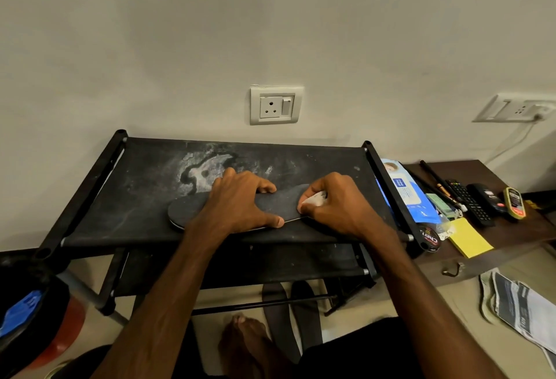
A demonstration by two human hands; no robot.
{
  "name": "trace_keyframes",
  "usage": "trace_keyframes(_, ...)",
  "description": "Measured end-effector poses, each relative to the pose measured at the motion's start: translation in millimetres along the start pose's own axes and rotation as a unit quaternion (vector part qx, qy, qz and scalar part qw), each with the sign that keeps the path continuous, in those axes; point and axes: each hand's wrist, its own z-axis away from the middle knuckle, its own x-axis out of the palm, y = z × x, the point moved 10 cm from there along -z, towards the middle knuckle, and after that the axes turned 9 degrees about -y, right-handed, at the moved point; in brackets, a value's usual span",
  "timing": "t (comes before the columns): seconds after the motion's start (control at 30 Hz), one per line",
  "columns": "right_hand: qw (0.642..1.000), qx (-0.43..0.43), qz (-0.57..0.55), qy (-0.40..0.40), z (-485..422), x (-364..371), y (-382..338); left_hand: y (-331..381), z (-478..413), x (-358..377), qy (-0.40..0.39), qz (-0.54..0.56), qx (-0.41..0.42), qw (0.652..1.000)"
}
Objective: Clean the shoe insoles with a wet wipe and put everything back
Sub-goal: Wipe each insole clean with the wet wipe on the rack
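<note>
Insole (282, 202) on the rack shelf (135, 198) is gripped by the left hand (237, 201), a wet wipe (314, 199) is pinched on it by the right hand (337, 202), and a wipe pack (406, 195) is seen right.

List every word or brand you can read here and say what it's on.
"mee mee": blue wet wipes pack.
"Cherr", upside down, rest hidden: black shoe polish tin.
Too small or blurred to read: remote control buttons, papers on the floor, yellow-rimmed case label.
</note>
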Motion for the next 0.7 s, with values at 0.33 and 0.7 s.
trace_keyframes(0.33,0.995,0.016,-0.046,0.089,7.7,-27.7,13.6,-1.9,3.6,-3.5,-0.003,-0.042,0.024,0.999)
trace_keyframes(0.7,0.991,0.053,-0.033,0.116,-9.5,-24.7,18.2,-19.0,9.1,-12.5,-0.028,-0.01,0.017,0.999)
